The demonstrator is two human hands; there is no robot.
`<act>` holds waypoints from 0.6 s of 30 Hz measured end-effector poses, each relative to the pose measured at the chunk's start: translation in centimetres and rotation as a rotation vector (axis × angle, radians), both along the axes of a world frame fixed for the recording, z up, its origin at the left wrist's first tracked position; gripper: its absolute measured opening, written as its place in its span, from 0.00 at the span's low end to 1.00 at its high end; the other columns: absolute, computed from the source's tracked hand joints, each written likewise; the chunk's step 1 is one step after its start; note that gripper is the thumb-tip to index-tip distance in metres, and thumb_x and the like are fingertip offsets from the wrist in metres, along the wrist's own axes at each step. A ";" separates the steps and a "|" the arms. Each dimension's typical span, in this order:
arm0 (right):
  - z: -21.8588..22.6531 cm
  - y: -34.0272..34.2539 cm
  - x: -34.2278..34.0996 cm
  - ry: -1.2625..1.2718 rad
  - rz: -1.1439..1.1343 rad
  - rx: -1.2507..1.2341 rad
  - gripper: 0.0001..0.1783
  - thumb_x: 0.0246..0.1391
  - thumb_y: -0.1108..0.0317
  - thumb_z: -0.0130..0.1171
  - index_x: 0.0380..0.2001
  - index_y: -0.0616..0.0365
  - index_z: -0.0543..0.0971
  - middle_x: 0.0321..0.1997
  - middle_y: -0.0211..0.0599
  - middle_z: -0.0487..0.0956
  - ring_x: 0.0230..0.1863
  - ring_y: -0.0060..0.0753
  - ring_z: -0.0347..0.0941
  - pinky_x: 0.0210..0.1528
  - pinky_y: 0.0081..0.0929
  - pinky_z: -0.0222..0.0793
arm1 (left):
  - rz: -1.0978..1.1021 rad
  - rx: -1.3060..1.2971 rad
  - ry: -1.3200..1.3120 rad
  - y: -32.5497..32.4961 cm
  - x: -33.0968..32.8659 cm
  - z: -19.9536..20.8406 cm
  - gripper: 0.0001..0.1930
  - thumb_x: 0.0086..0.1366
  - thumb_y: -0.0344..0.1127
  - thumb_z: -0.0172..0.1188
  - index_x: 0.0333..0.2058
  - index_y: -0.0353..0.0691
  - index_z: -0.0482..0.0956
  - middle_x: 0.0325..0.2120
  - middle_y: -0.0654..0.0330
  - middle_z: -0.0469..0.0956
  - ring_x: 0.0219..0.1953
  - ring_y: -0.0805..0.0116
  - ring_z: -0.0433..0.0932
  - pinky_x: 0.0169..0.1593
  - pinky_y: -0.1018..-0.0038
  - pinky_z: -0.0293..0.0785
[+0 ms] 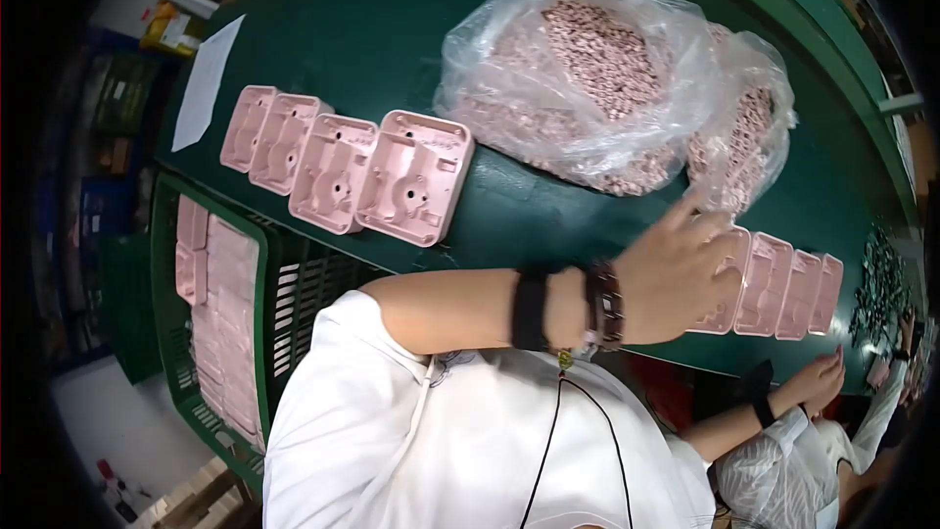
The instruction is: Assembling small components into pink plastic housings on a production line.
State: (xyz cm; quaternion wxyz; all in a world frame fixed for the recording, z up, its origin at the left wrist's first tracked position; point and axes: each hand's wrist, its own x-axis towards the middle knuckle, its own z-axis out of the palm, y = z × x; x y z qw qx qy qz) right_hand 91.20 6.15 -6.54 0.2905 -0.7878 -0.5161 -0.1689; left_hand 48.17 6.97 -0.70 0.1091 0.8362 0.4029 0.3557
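My left hand (681, 279) reaches across to the right, fingers apart and partly bent, over the nearest of several pink plastic housings (765, 284) standing in a row. It hides part of that housing, and its index finger points up beside the smaller clear bag (749, 142) of small pink parts. Farther right, at the table's near edge, is my right hand (821, 384). Its fingers are drawn together, and what they hold, if anything, is too small to make out. At left another row of open pink housings (411, 176) shows round holes and ribs inside.
A large clear bag (587, 78) of small pink parts lies on the green table (343, 29). A white sheet (208, 83) is at the left edge. Below it a green crate (264, 333) holds pink pieces. Dark small parts (881, 279) are heaped far right, near another person's arm (886, 397).
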 end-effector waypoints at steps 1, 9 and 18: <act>2.3 -1.9 -4.1 0.141 0.004 0.032 0.22 0.62 0.61 0.39 0.48 0.69 0.70 0.43 0.46 0.73 0.37 0.34 0.71 0.37 0.23 0.66 | 0.077 -0.043 0.031 0.3 -3.2 2.2 0.11 0.51 0.37 0.58 0.35 0.47 0.75 0.36 0.60 0.71 0.50 0.57 0.65 0.55 0.59 0.56; 6.2 -2.9 -33.7 0.203 1.192 -0.663 0.21 0.51 0.72 0.50 0.51 0.51 0.70 0.31 0.39 0.75 0.24 0.43 0.71 0.26 0.33 0.66 | 1.241 -0.532 0.637 -1.7 -47.7 2.3 0.30 0.56 0.51 0.56 0.53 0.38 0.65 0.49 0.43 0.68 0.51 0.48 0.67 0.53 0.63 0.64; 5.6 1.3 -39.1 -0.131 1.035 -0.421 0.20 0.44 0.70 0.56 0.45 0.51 0.74 0.20 0.32 0.68 0.19 0.30 0.68 0.19 0.26 0.62 | 0.805 -1.026 0.149 1.5 -60.1 -7.5 0.34 0.58 0.35 0.58 0.60 0.40 0.52 0.30 0.57 0.76 0.29 0.71 0.73 0.32 0.76 0.71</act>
